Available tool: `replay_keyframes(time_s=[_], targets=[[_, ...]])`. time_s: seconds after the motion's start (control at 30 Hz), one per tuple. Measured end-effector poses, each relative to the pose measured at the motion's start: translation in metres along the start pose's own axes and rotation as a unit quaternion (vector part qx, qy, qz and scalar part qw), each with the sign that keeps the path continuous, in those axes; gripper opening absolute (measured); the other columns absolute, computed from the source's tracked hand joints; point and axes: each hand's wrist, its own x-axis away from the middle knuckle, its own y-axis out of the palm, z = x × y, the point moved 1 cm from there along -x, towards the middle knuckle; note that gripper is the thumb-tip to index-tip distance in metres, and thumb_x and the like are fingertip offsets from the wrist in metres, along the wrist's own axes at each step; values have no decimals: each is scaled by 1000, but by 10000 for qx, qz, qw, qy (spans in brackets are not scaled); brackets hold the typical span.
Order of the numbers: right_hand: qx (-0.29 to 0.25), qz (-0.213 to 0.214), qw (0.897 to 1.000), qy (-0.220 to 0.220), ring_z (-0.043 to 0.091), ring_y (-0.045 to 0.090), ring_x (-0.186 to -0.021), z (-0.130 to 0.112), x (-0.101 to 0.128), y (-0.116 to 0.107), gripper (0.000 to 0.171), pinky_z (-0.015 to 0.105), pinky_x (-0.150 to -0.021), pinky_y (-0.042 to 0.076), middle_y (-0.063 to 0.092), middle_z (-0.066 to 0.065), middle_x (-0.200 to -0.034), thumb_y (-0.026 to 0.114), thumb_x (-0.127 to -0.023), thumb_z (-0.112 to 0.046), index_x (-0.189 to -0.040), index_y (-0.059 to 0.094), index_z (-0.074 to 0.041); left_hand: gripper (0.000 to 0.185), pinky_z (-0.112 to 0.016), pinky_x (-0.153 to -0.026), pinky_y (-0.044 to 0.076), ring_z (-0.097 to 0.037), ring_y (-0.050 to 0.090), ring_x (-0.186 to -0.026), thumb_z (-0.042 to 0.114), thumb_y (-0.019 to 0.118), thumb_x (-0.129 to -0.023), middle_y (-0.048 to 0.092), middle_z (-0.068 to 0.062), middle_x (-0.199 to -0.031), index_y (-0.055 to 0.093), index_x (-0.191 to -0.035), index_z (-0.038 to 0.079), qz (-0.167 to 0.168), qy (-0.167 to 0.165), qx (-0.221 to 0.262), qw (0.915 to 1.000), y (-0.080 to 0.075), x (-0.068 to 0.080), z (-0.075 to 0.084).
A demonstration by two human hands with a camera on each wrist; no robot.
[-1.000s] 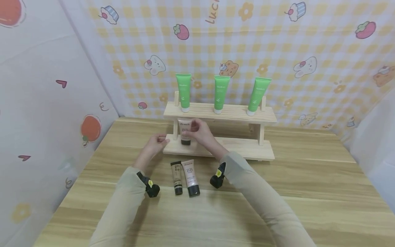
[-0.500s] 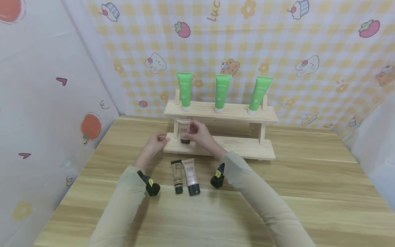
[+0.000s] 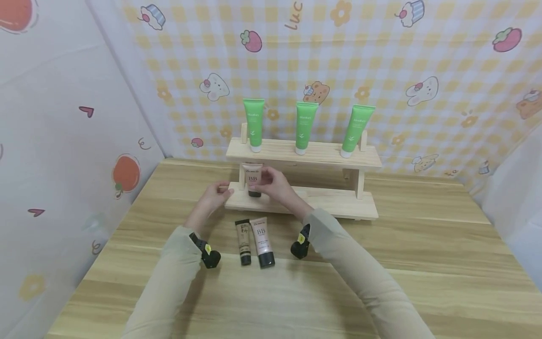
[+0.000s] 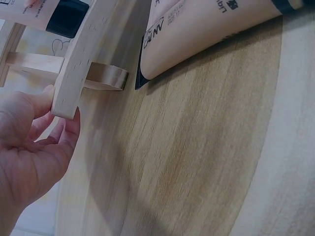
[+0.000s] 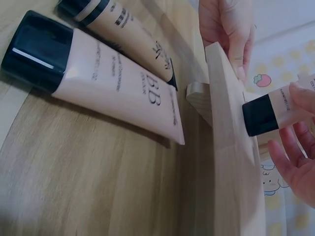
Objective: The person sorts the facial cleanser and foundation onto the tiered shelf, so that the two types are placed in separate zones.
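Note:
My right hand [image 3: 277, 185] pinches a pale pink BB cream tube [image 3: 253, 174] by its side, thumb in front. The tube stands upright, black cap down, on the left end of the lower board of a wooden two-tier shelf [image 3: 313, 200]. In the right wrist view its cap [image 5: 261, 115] is right at the board's surface. My left hand [image 3: 213, 195] grips the left end of that lower board; the left wrist view shows the thumb on one face and curled fingers [image 4: 69, 132] on the other.
On the table [image 3: 381, 292] in front of the shelf lie a second pink BB cream tube [image 3: 261, 238] and a slimmer beige tube [image 3: 243, 240], side by side. Three green tubes [image 3: 304, 125] stand on white caps along the upper board. A checked cloth [image 3: 178, 61] hangs behind.
Both hands keep their holds and barely move. The BB cream tube stays at the left end of the lower board; the head view shifts very slightly.

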Motion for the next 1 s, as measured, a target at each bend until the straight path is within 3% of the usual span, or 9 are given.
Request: replay_keyframes(time_s=[0.27, 0.5, 0.77, 1.0], targets=[[-93, -7, 9998, 202, 22, 59, -106, 7, 4, -4, 50, 33, -93, 48, 61, 9, -115, 75, -74, -18, -117, 52, -9, 51, -45, -103, 39, -36, 45, -122, 27, 43, -97, 40, -22, -137, 28, -142, 8, -64, 158, -71, 9998, 0, 1, 0], [-58, 4, 9993, 370, 23, 58, -108, 10, 8, -5, 52, 33, -93, 49, 60, 8, -118, 76, -74, -24, -118, 52, -10, 51, -46, -104, 38, -35, 44, -123, 28, 44, -96, 40, -20, -138, 29, -141, 10, -44, 26, -57, 10000, 1, -1, -2], [35, 218, 9964, 817, 23, 60, -96, 12, 18, -10, 52, 27, -71, 55, 60, 10, -110, 74, -75, -30, -116, 54, -7, 51, -45, -103, 38, -35, 43, -123, 27, 44, -96, 39, -21, -138, 29, -141, 8, -51, 4, -79, 10000, 1, -1, -1], [459, -71, 9933, 1058, 20, 60, -90, 10, 32, -9, 45, 25, -71, 52, 61, 11, -105, 73, -77, -30, -111, 59, -5, 51, -44, -102, 40, -35, 44, -122, 25, 42, -97, 39, -21, -138, 27, -142, 7, -83, -97, -217, 9997, -1, 0, 3]])
